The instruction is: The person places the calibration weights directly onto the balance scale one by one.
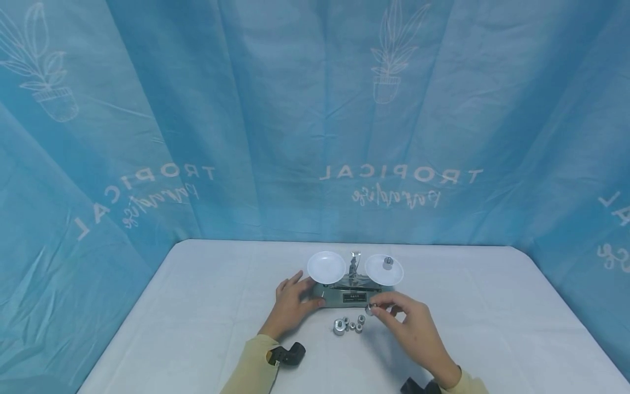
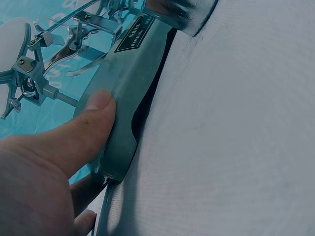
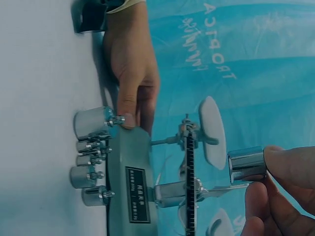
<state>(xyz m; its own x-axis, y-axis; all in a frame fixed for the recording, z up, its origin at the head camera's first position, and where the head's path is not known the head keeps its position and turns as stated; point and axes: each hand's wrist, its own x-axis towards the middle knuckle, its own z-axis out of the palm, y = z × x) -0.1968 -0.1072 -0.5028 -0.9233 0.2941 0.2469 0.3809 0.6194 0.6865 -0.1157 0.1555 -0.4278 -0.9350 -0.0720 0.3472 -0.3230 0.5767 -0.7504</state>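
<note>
A green-grey balance scale (image 1: 332, 296) stands on the white table, with two white pans above its base. My left hand (image 1: 290, 306) grips the left end of the base, thumb on the front face and other fingers behind. Between thumb and fingertips my right hand (image 1: 412, 331) pinches a silver cylindrical weight (image 3: 246, 164) by its knob end, in front of the base's right end. On the right pan (image 1: 375, 274) stands another metal weight (image 1: 388, 263); the left pan (image 1: 326, 267) is bare. Several knobbed weights (image 3: 93, 123) of different sizes stand together just before the base.
The white table (image 1: 197, 306) has rounded far corners. Behind it and at both sides hangs a blue curtain (image 1: 285, 137) printed with plants and lettering. A black wrist camera (image 1: 290, 354) sits on the left wrist.
</note>
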